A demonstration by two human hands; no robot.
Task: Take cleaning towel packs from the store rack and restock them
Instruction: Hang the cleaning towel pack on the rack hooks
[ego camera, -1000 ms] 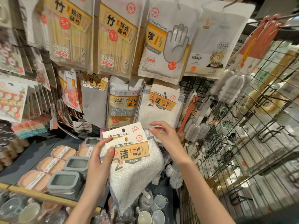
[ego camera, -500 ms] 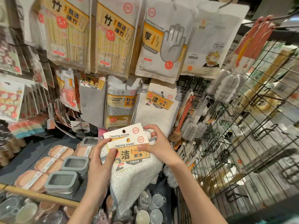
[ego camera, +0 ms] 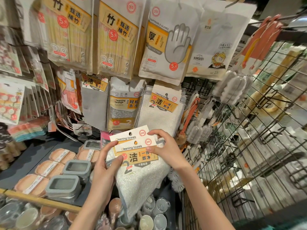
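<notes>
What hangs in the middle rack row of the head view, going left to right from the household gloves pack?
Household gloves pack → grey cloth pack → cleaning sponge pack → hanging cleaning towels pack → orange-handled brush.

The cleaning towel packs (ego camera: 141, 173) are white nubby cloth under white-and-orange header cards with red round logos. The cleaning sponge pack (ego camera: 123, 105) is silver and yellow. The storage boxes (ego camera: 62, 185) are grey.
</notes>
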